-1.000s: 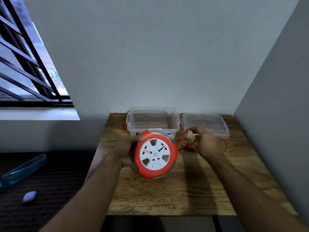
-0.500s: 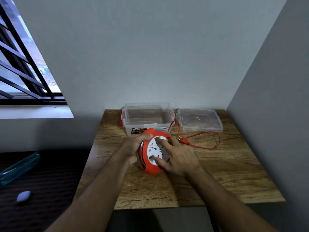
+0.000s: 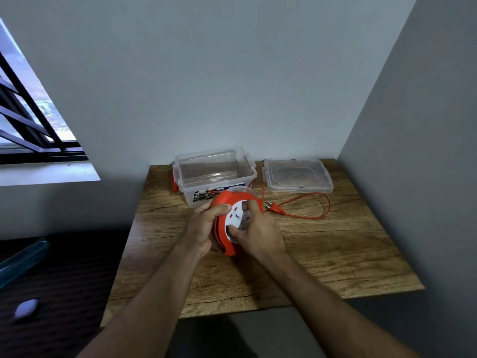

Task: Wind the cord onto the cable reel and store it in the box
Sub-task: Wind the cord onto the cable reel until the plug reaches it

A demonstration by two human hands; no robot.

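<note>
We see the left hand [image 3: 204,226] curl its grip round the rim of the round orange plastic cable reel [image 3: 227,202] above the grainy wooden table [image 3: 322,254], the right hand [image 3: 258,232] pinching its white face, thin orange cord [image 3: 309,205] trailing right, clear plastic box [image 3: 214,171] just behind.

A: Bare wood is showing on the table [image 3: 322,257] to the right of the cable reel [image 3: 227,202] and toward the near edge; a hand is finding open passage there.

B: Farther back?

A: The box [image 3: 215,174] is standing open-topped just behind the reel, blocking a straight push toward the wall. The lid [image 3: 296,175] is lying flat beside it on the right. The cord [image 3: 309,215] is looping loose across the wood in front of the lid, plug [image 3: 273,208] near the reel.

B: Sides?

A: Walls are closing off the back and the right.
</note>
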